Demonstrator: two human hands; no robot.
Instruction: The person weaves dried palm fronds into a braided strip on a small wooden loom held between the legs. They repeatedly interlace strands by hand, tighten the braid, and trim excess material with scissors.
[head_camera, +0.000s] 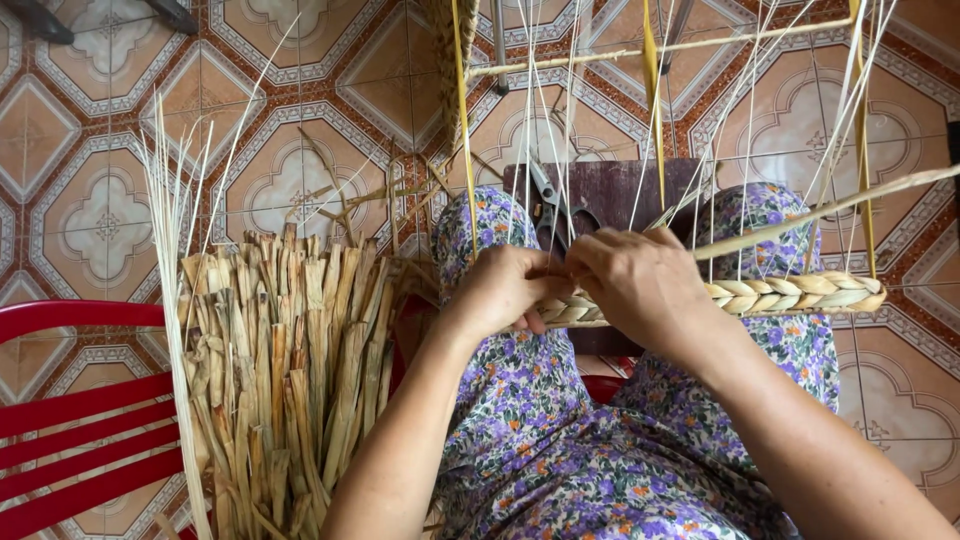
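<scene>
My left hand (500, 290) and my right hand (640, 280) meet over my lap, both pinching a braided row of pale dried straw (800, 293) that runs to the right. The braid is woven across several thin upright strands (560, 130) stretched on a frame. A loose flat straw strip (830, 210) leads from my right hand up to the right edge. My fingers hide the end of the braid. Scissors (548, 205) lie on a dark wooden board (620, 190) just beyond my hands.
A thick bundle of dried leaves (290, 370) stands upright left of my knee, beside a red slatted chair (80, 430). Thin pale stalks (175, 250) rise at its left. Yellow frame rods (462, 110) hang above a patterned tile floor (100, 220).
</scene>
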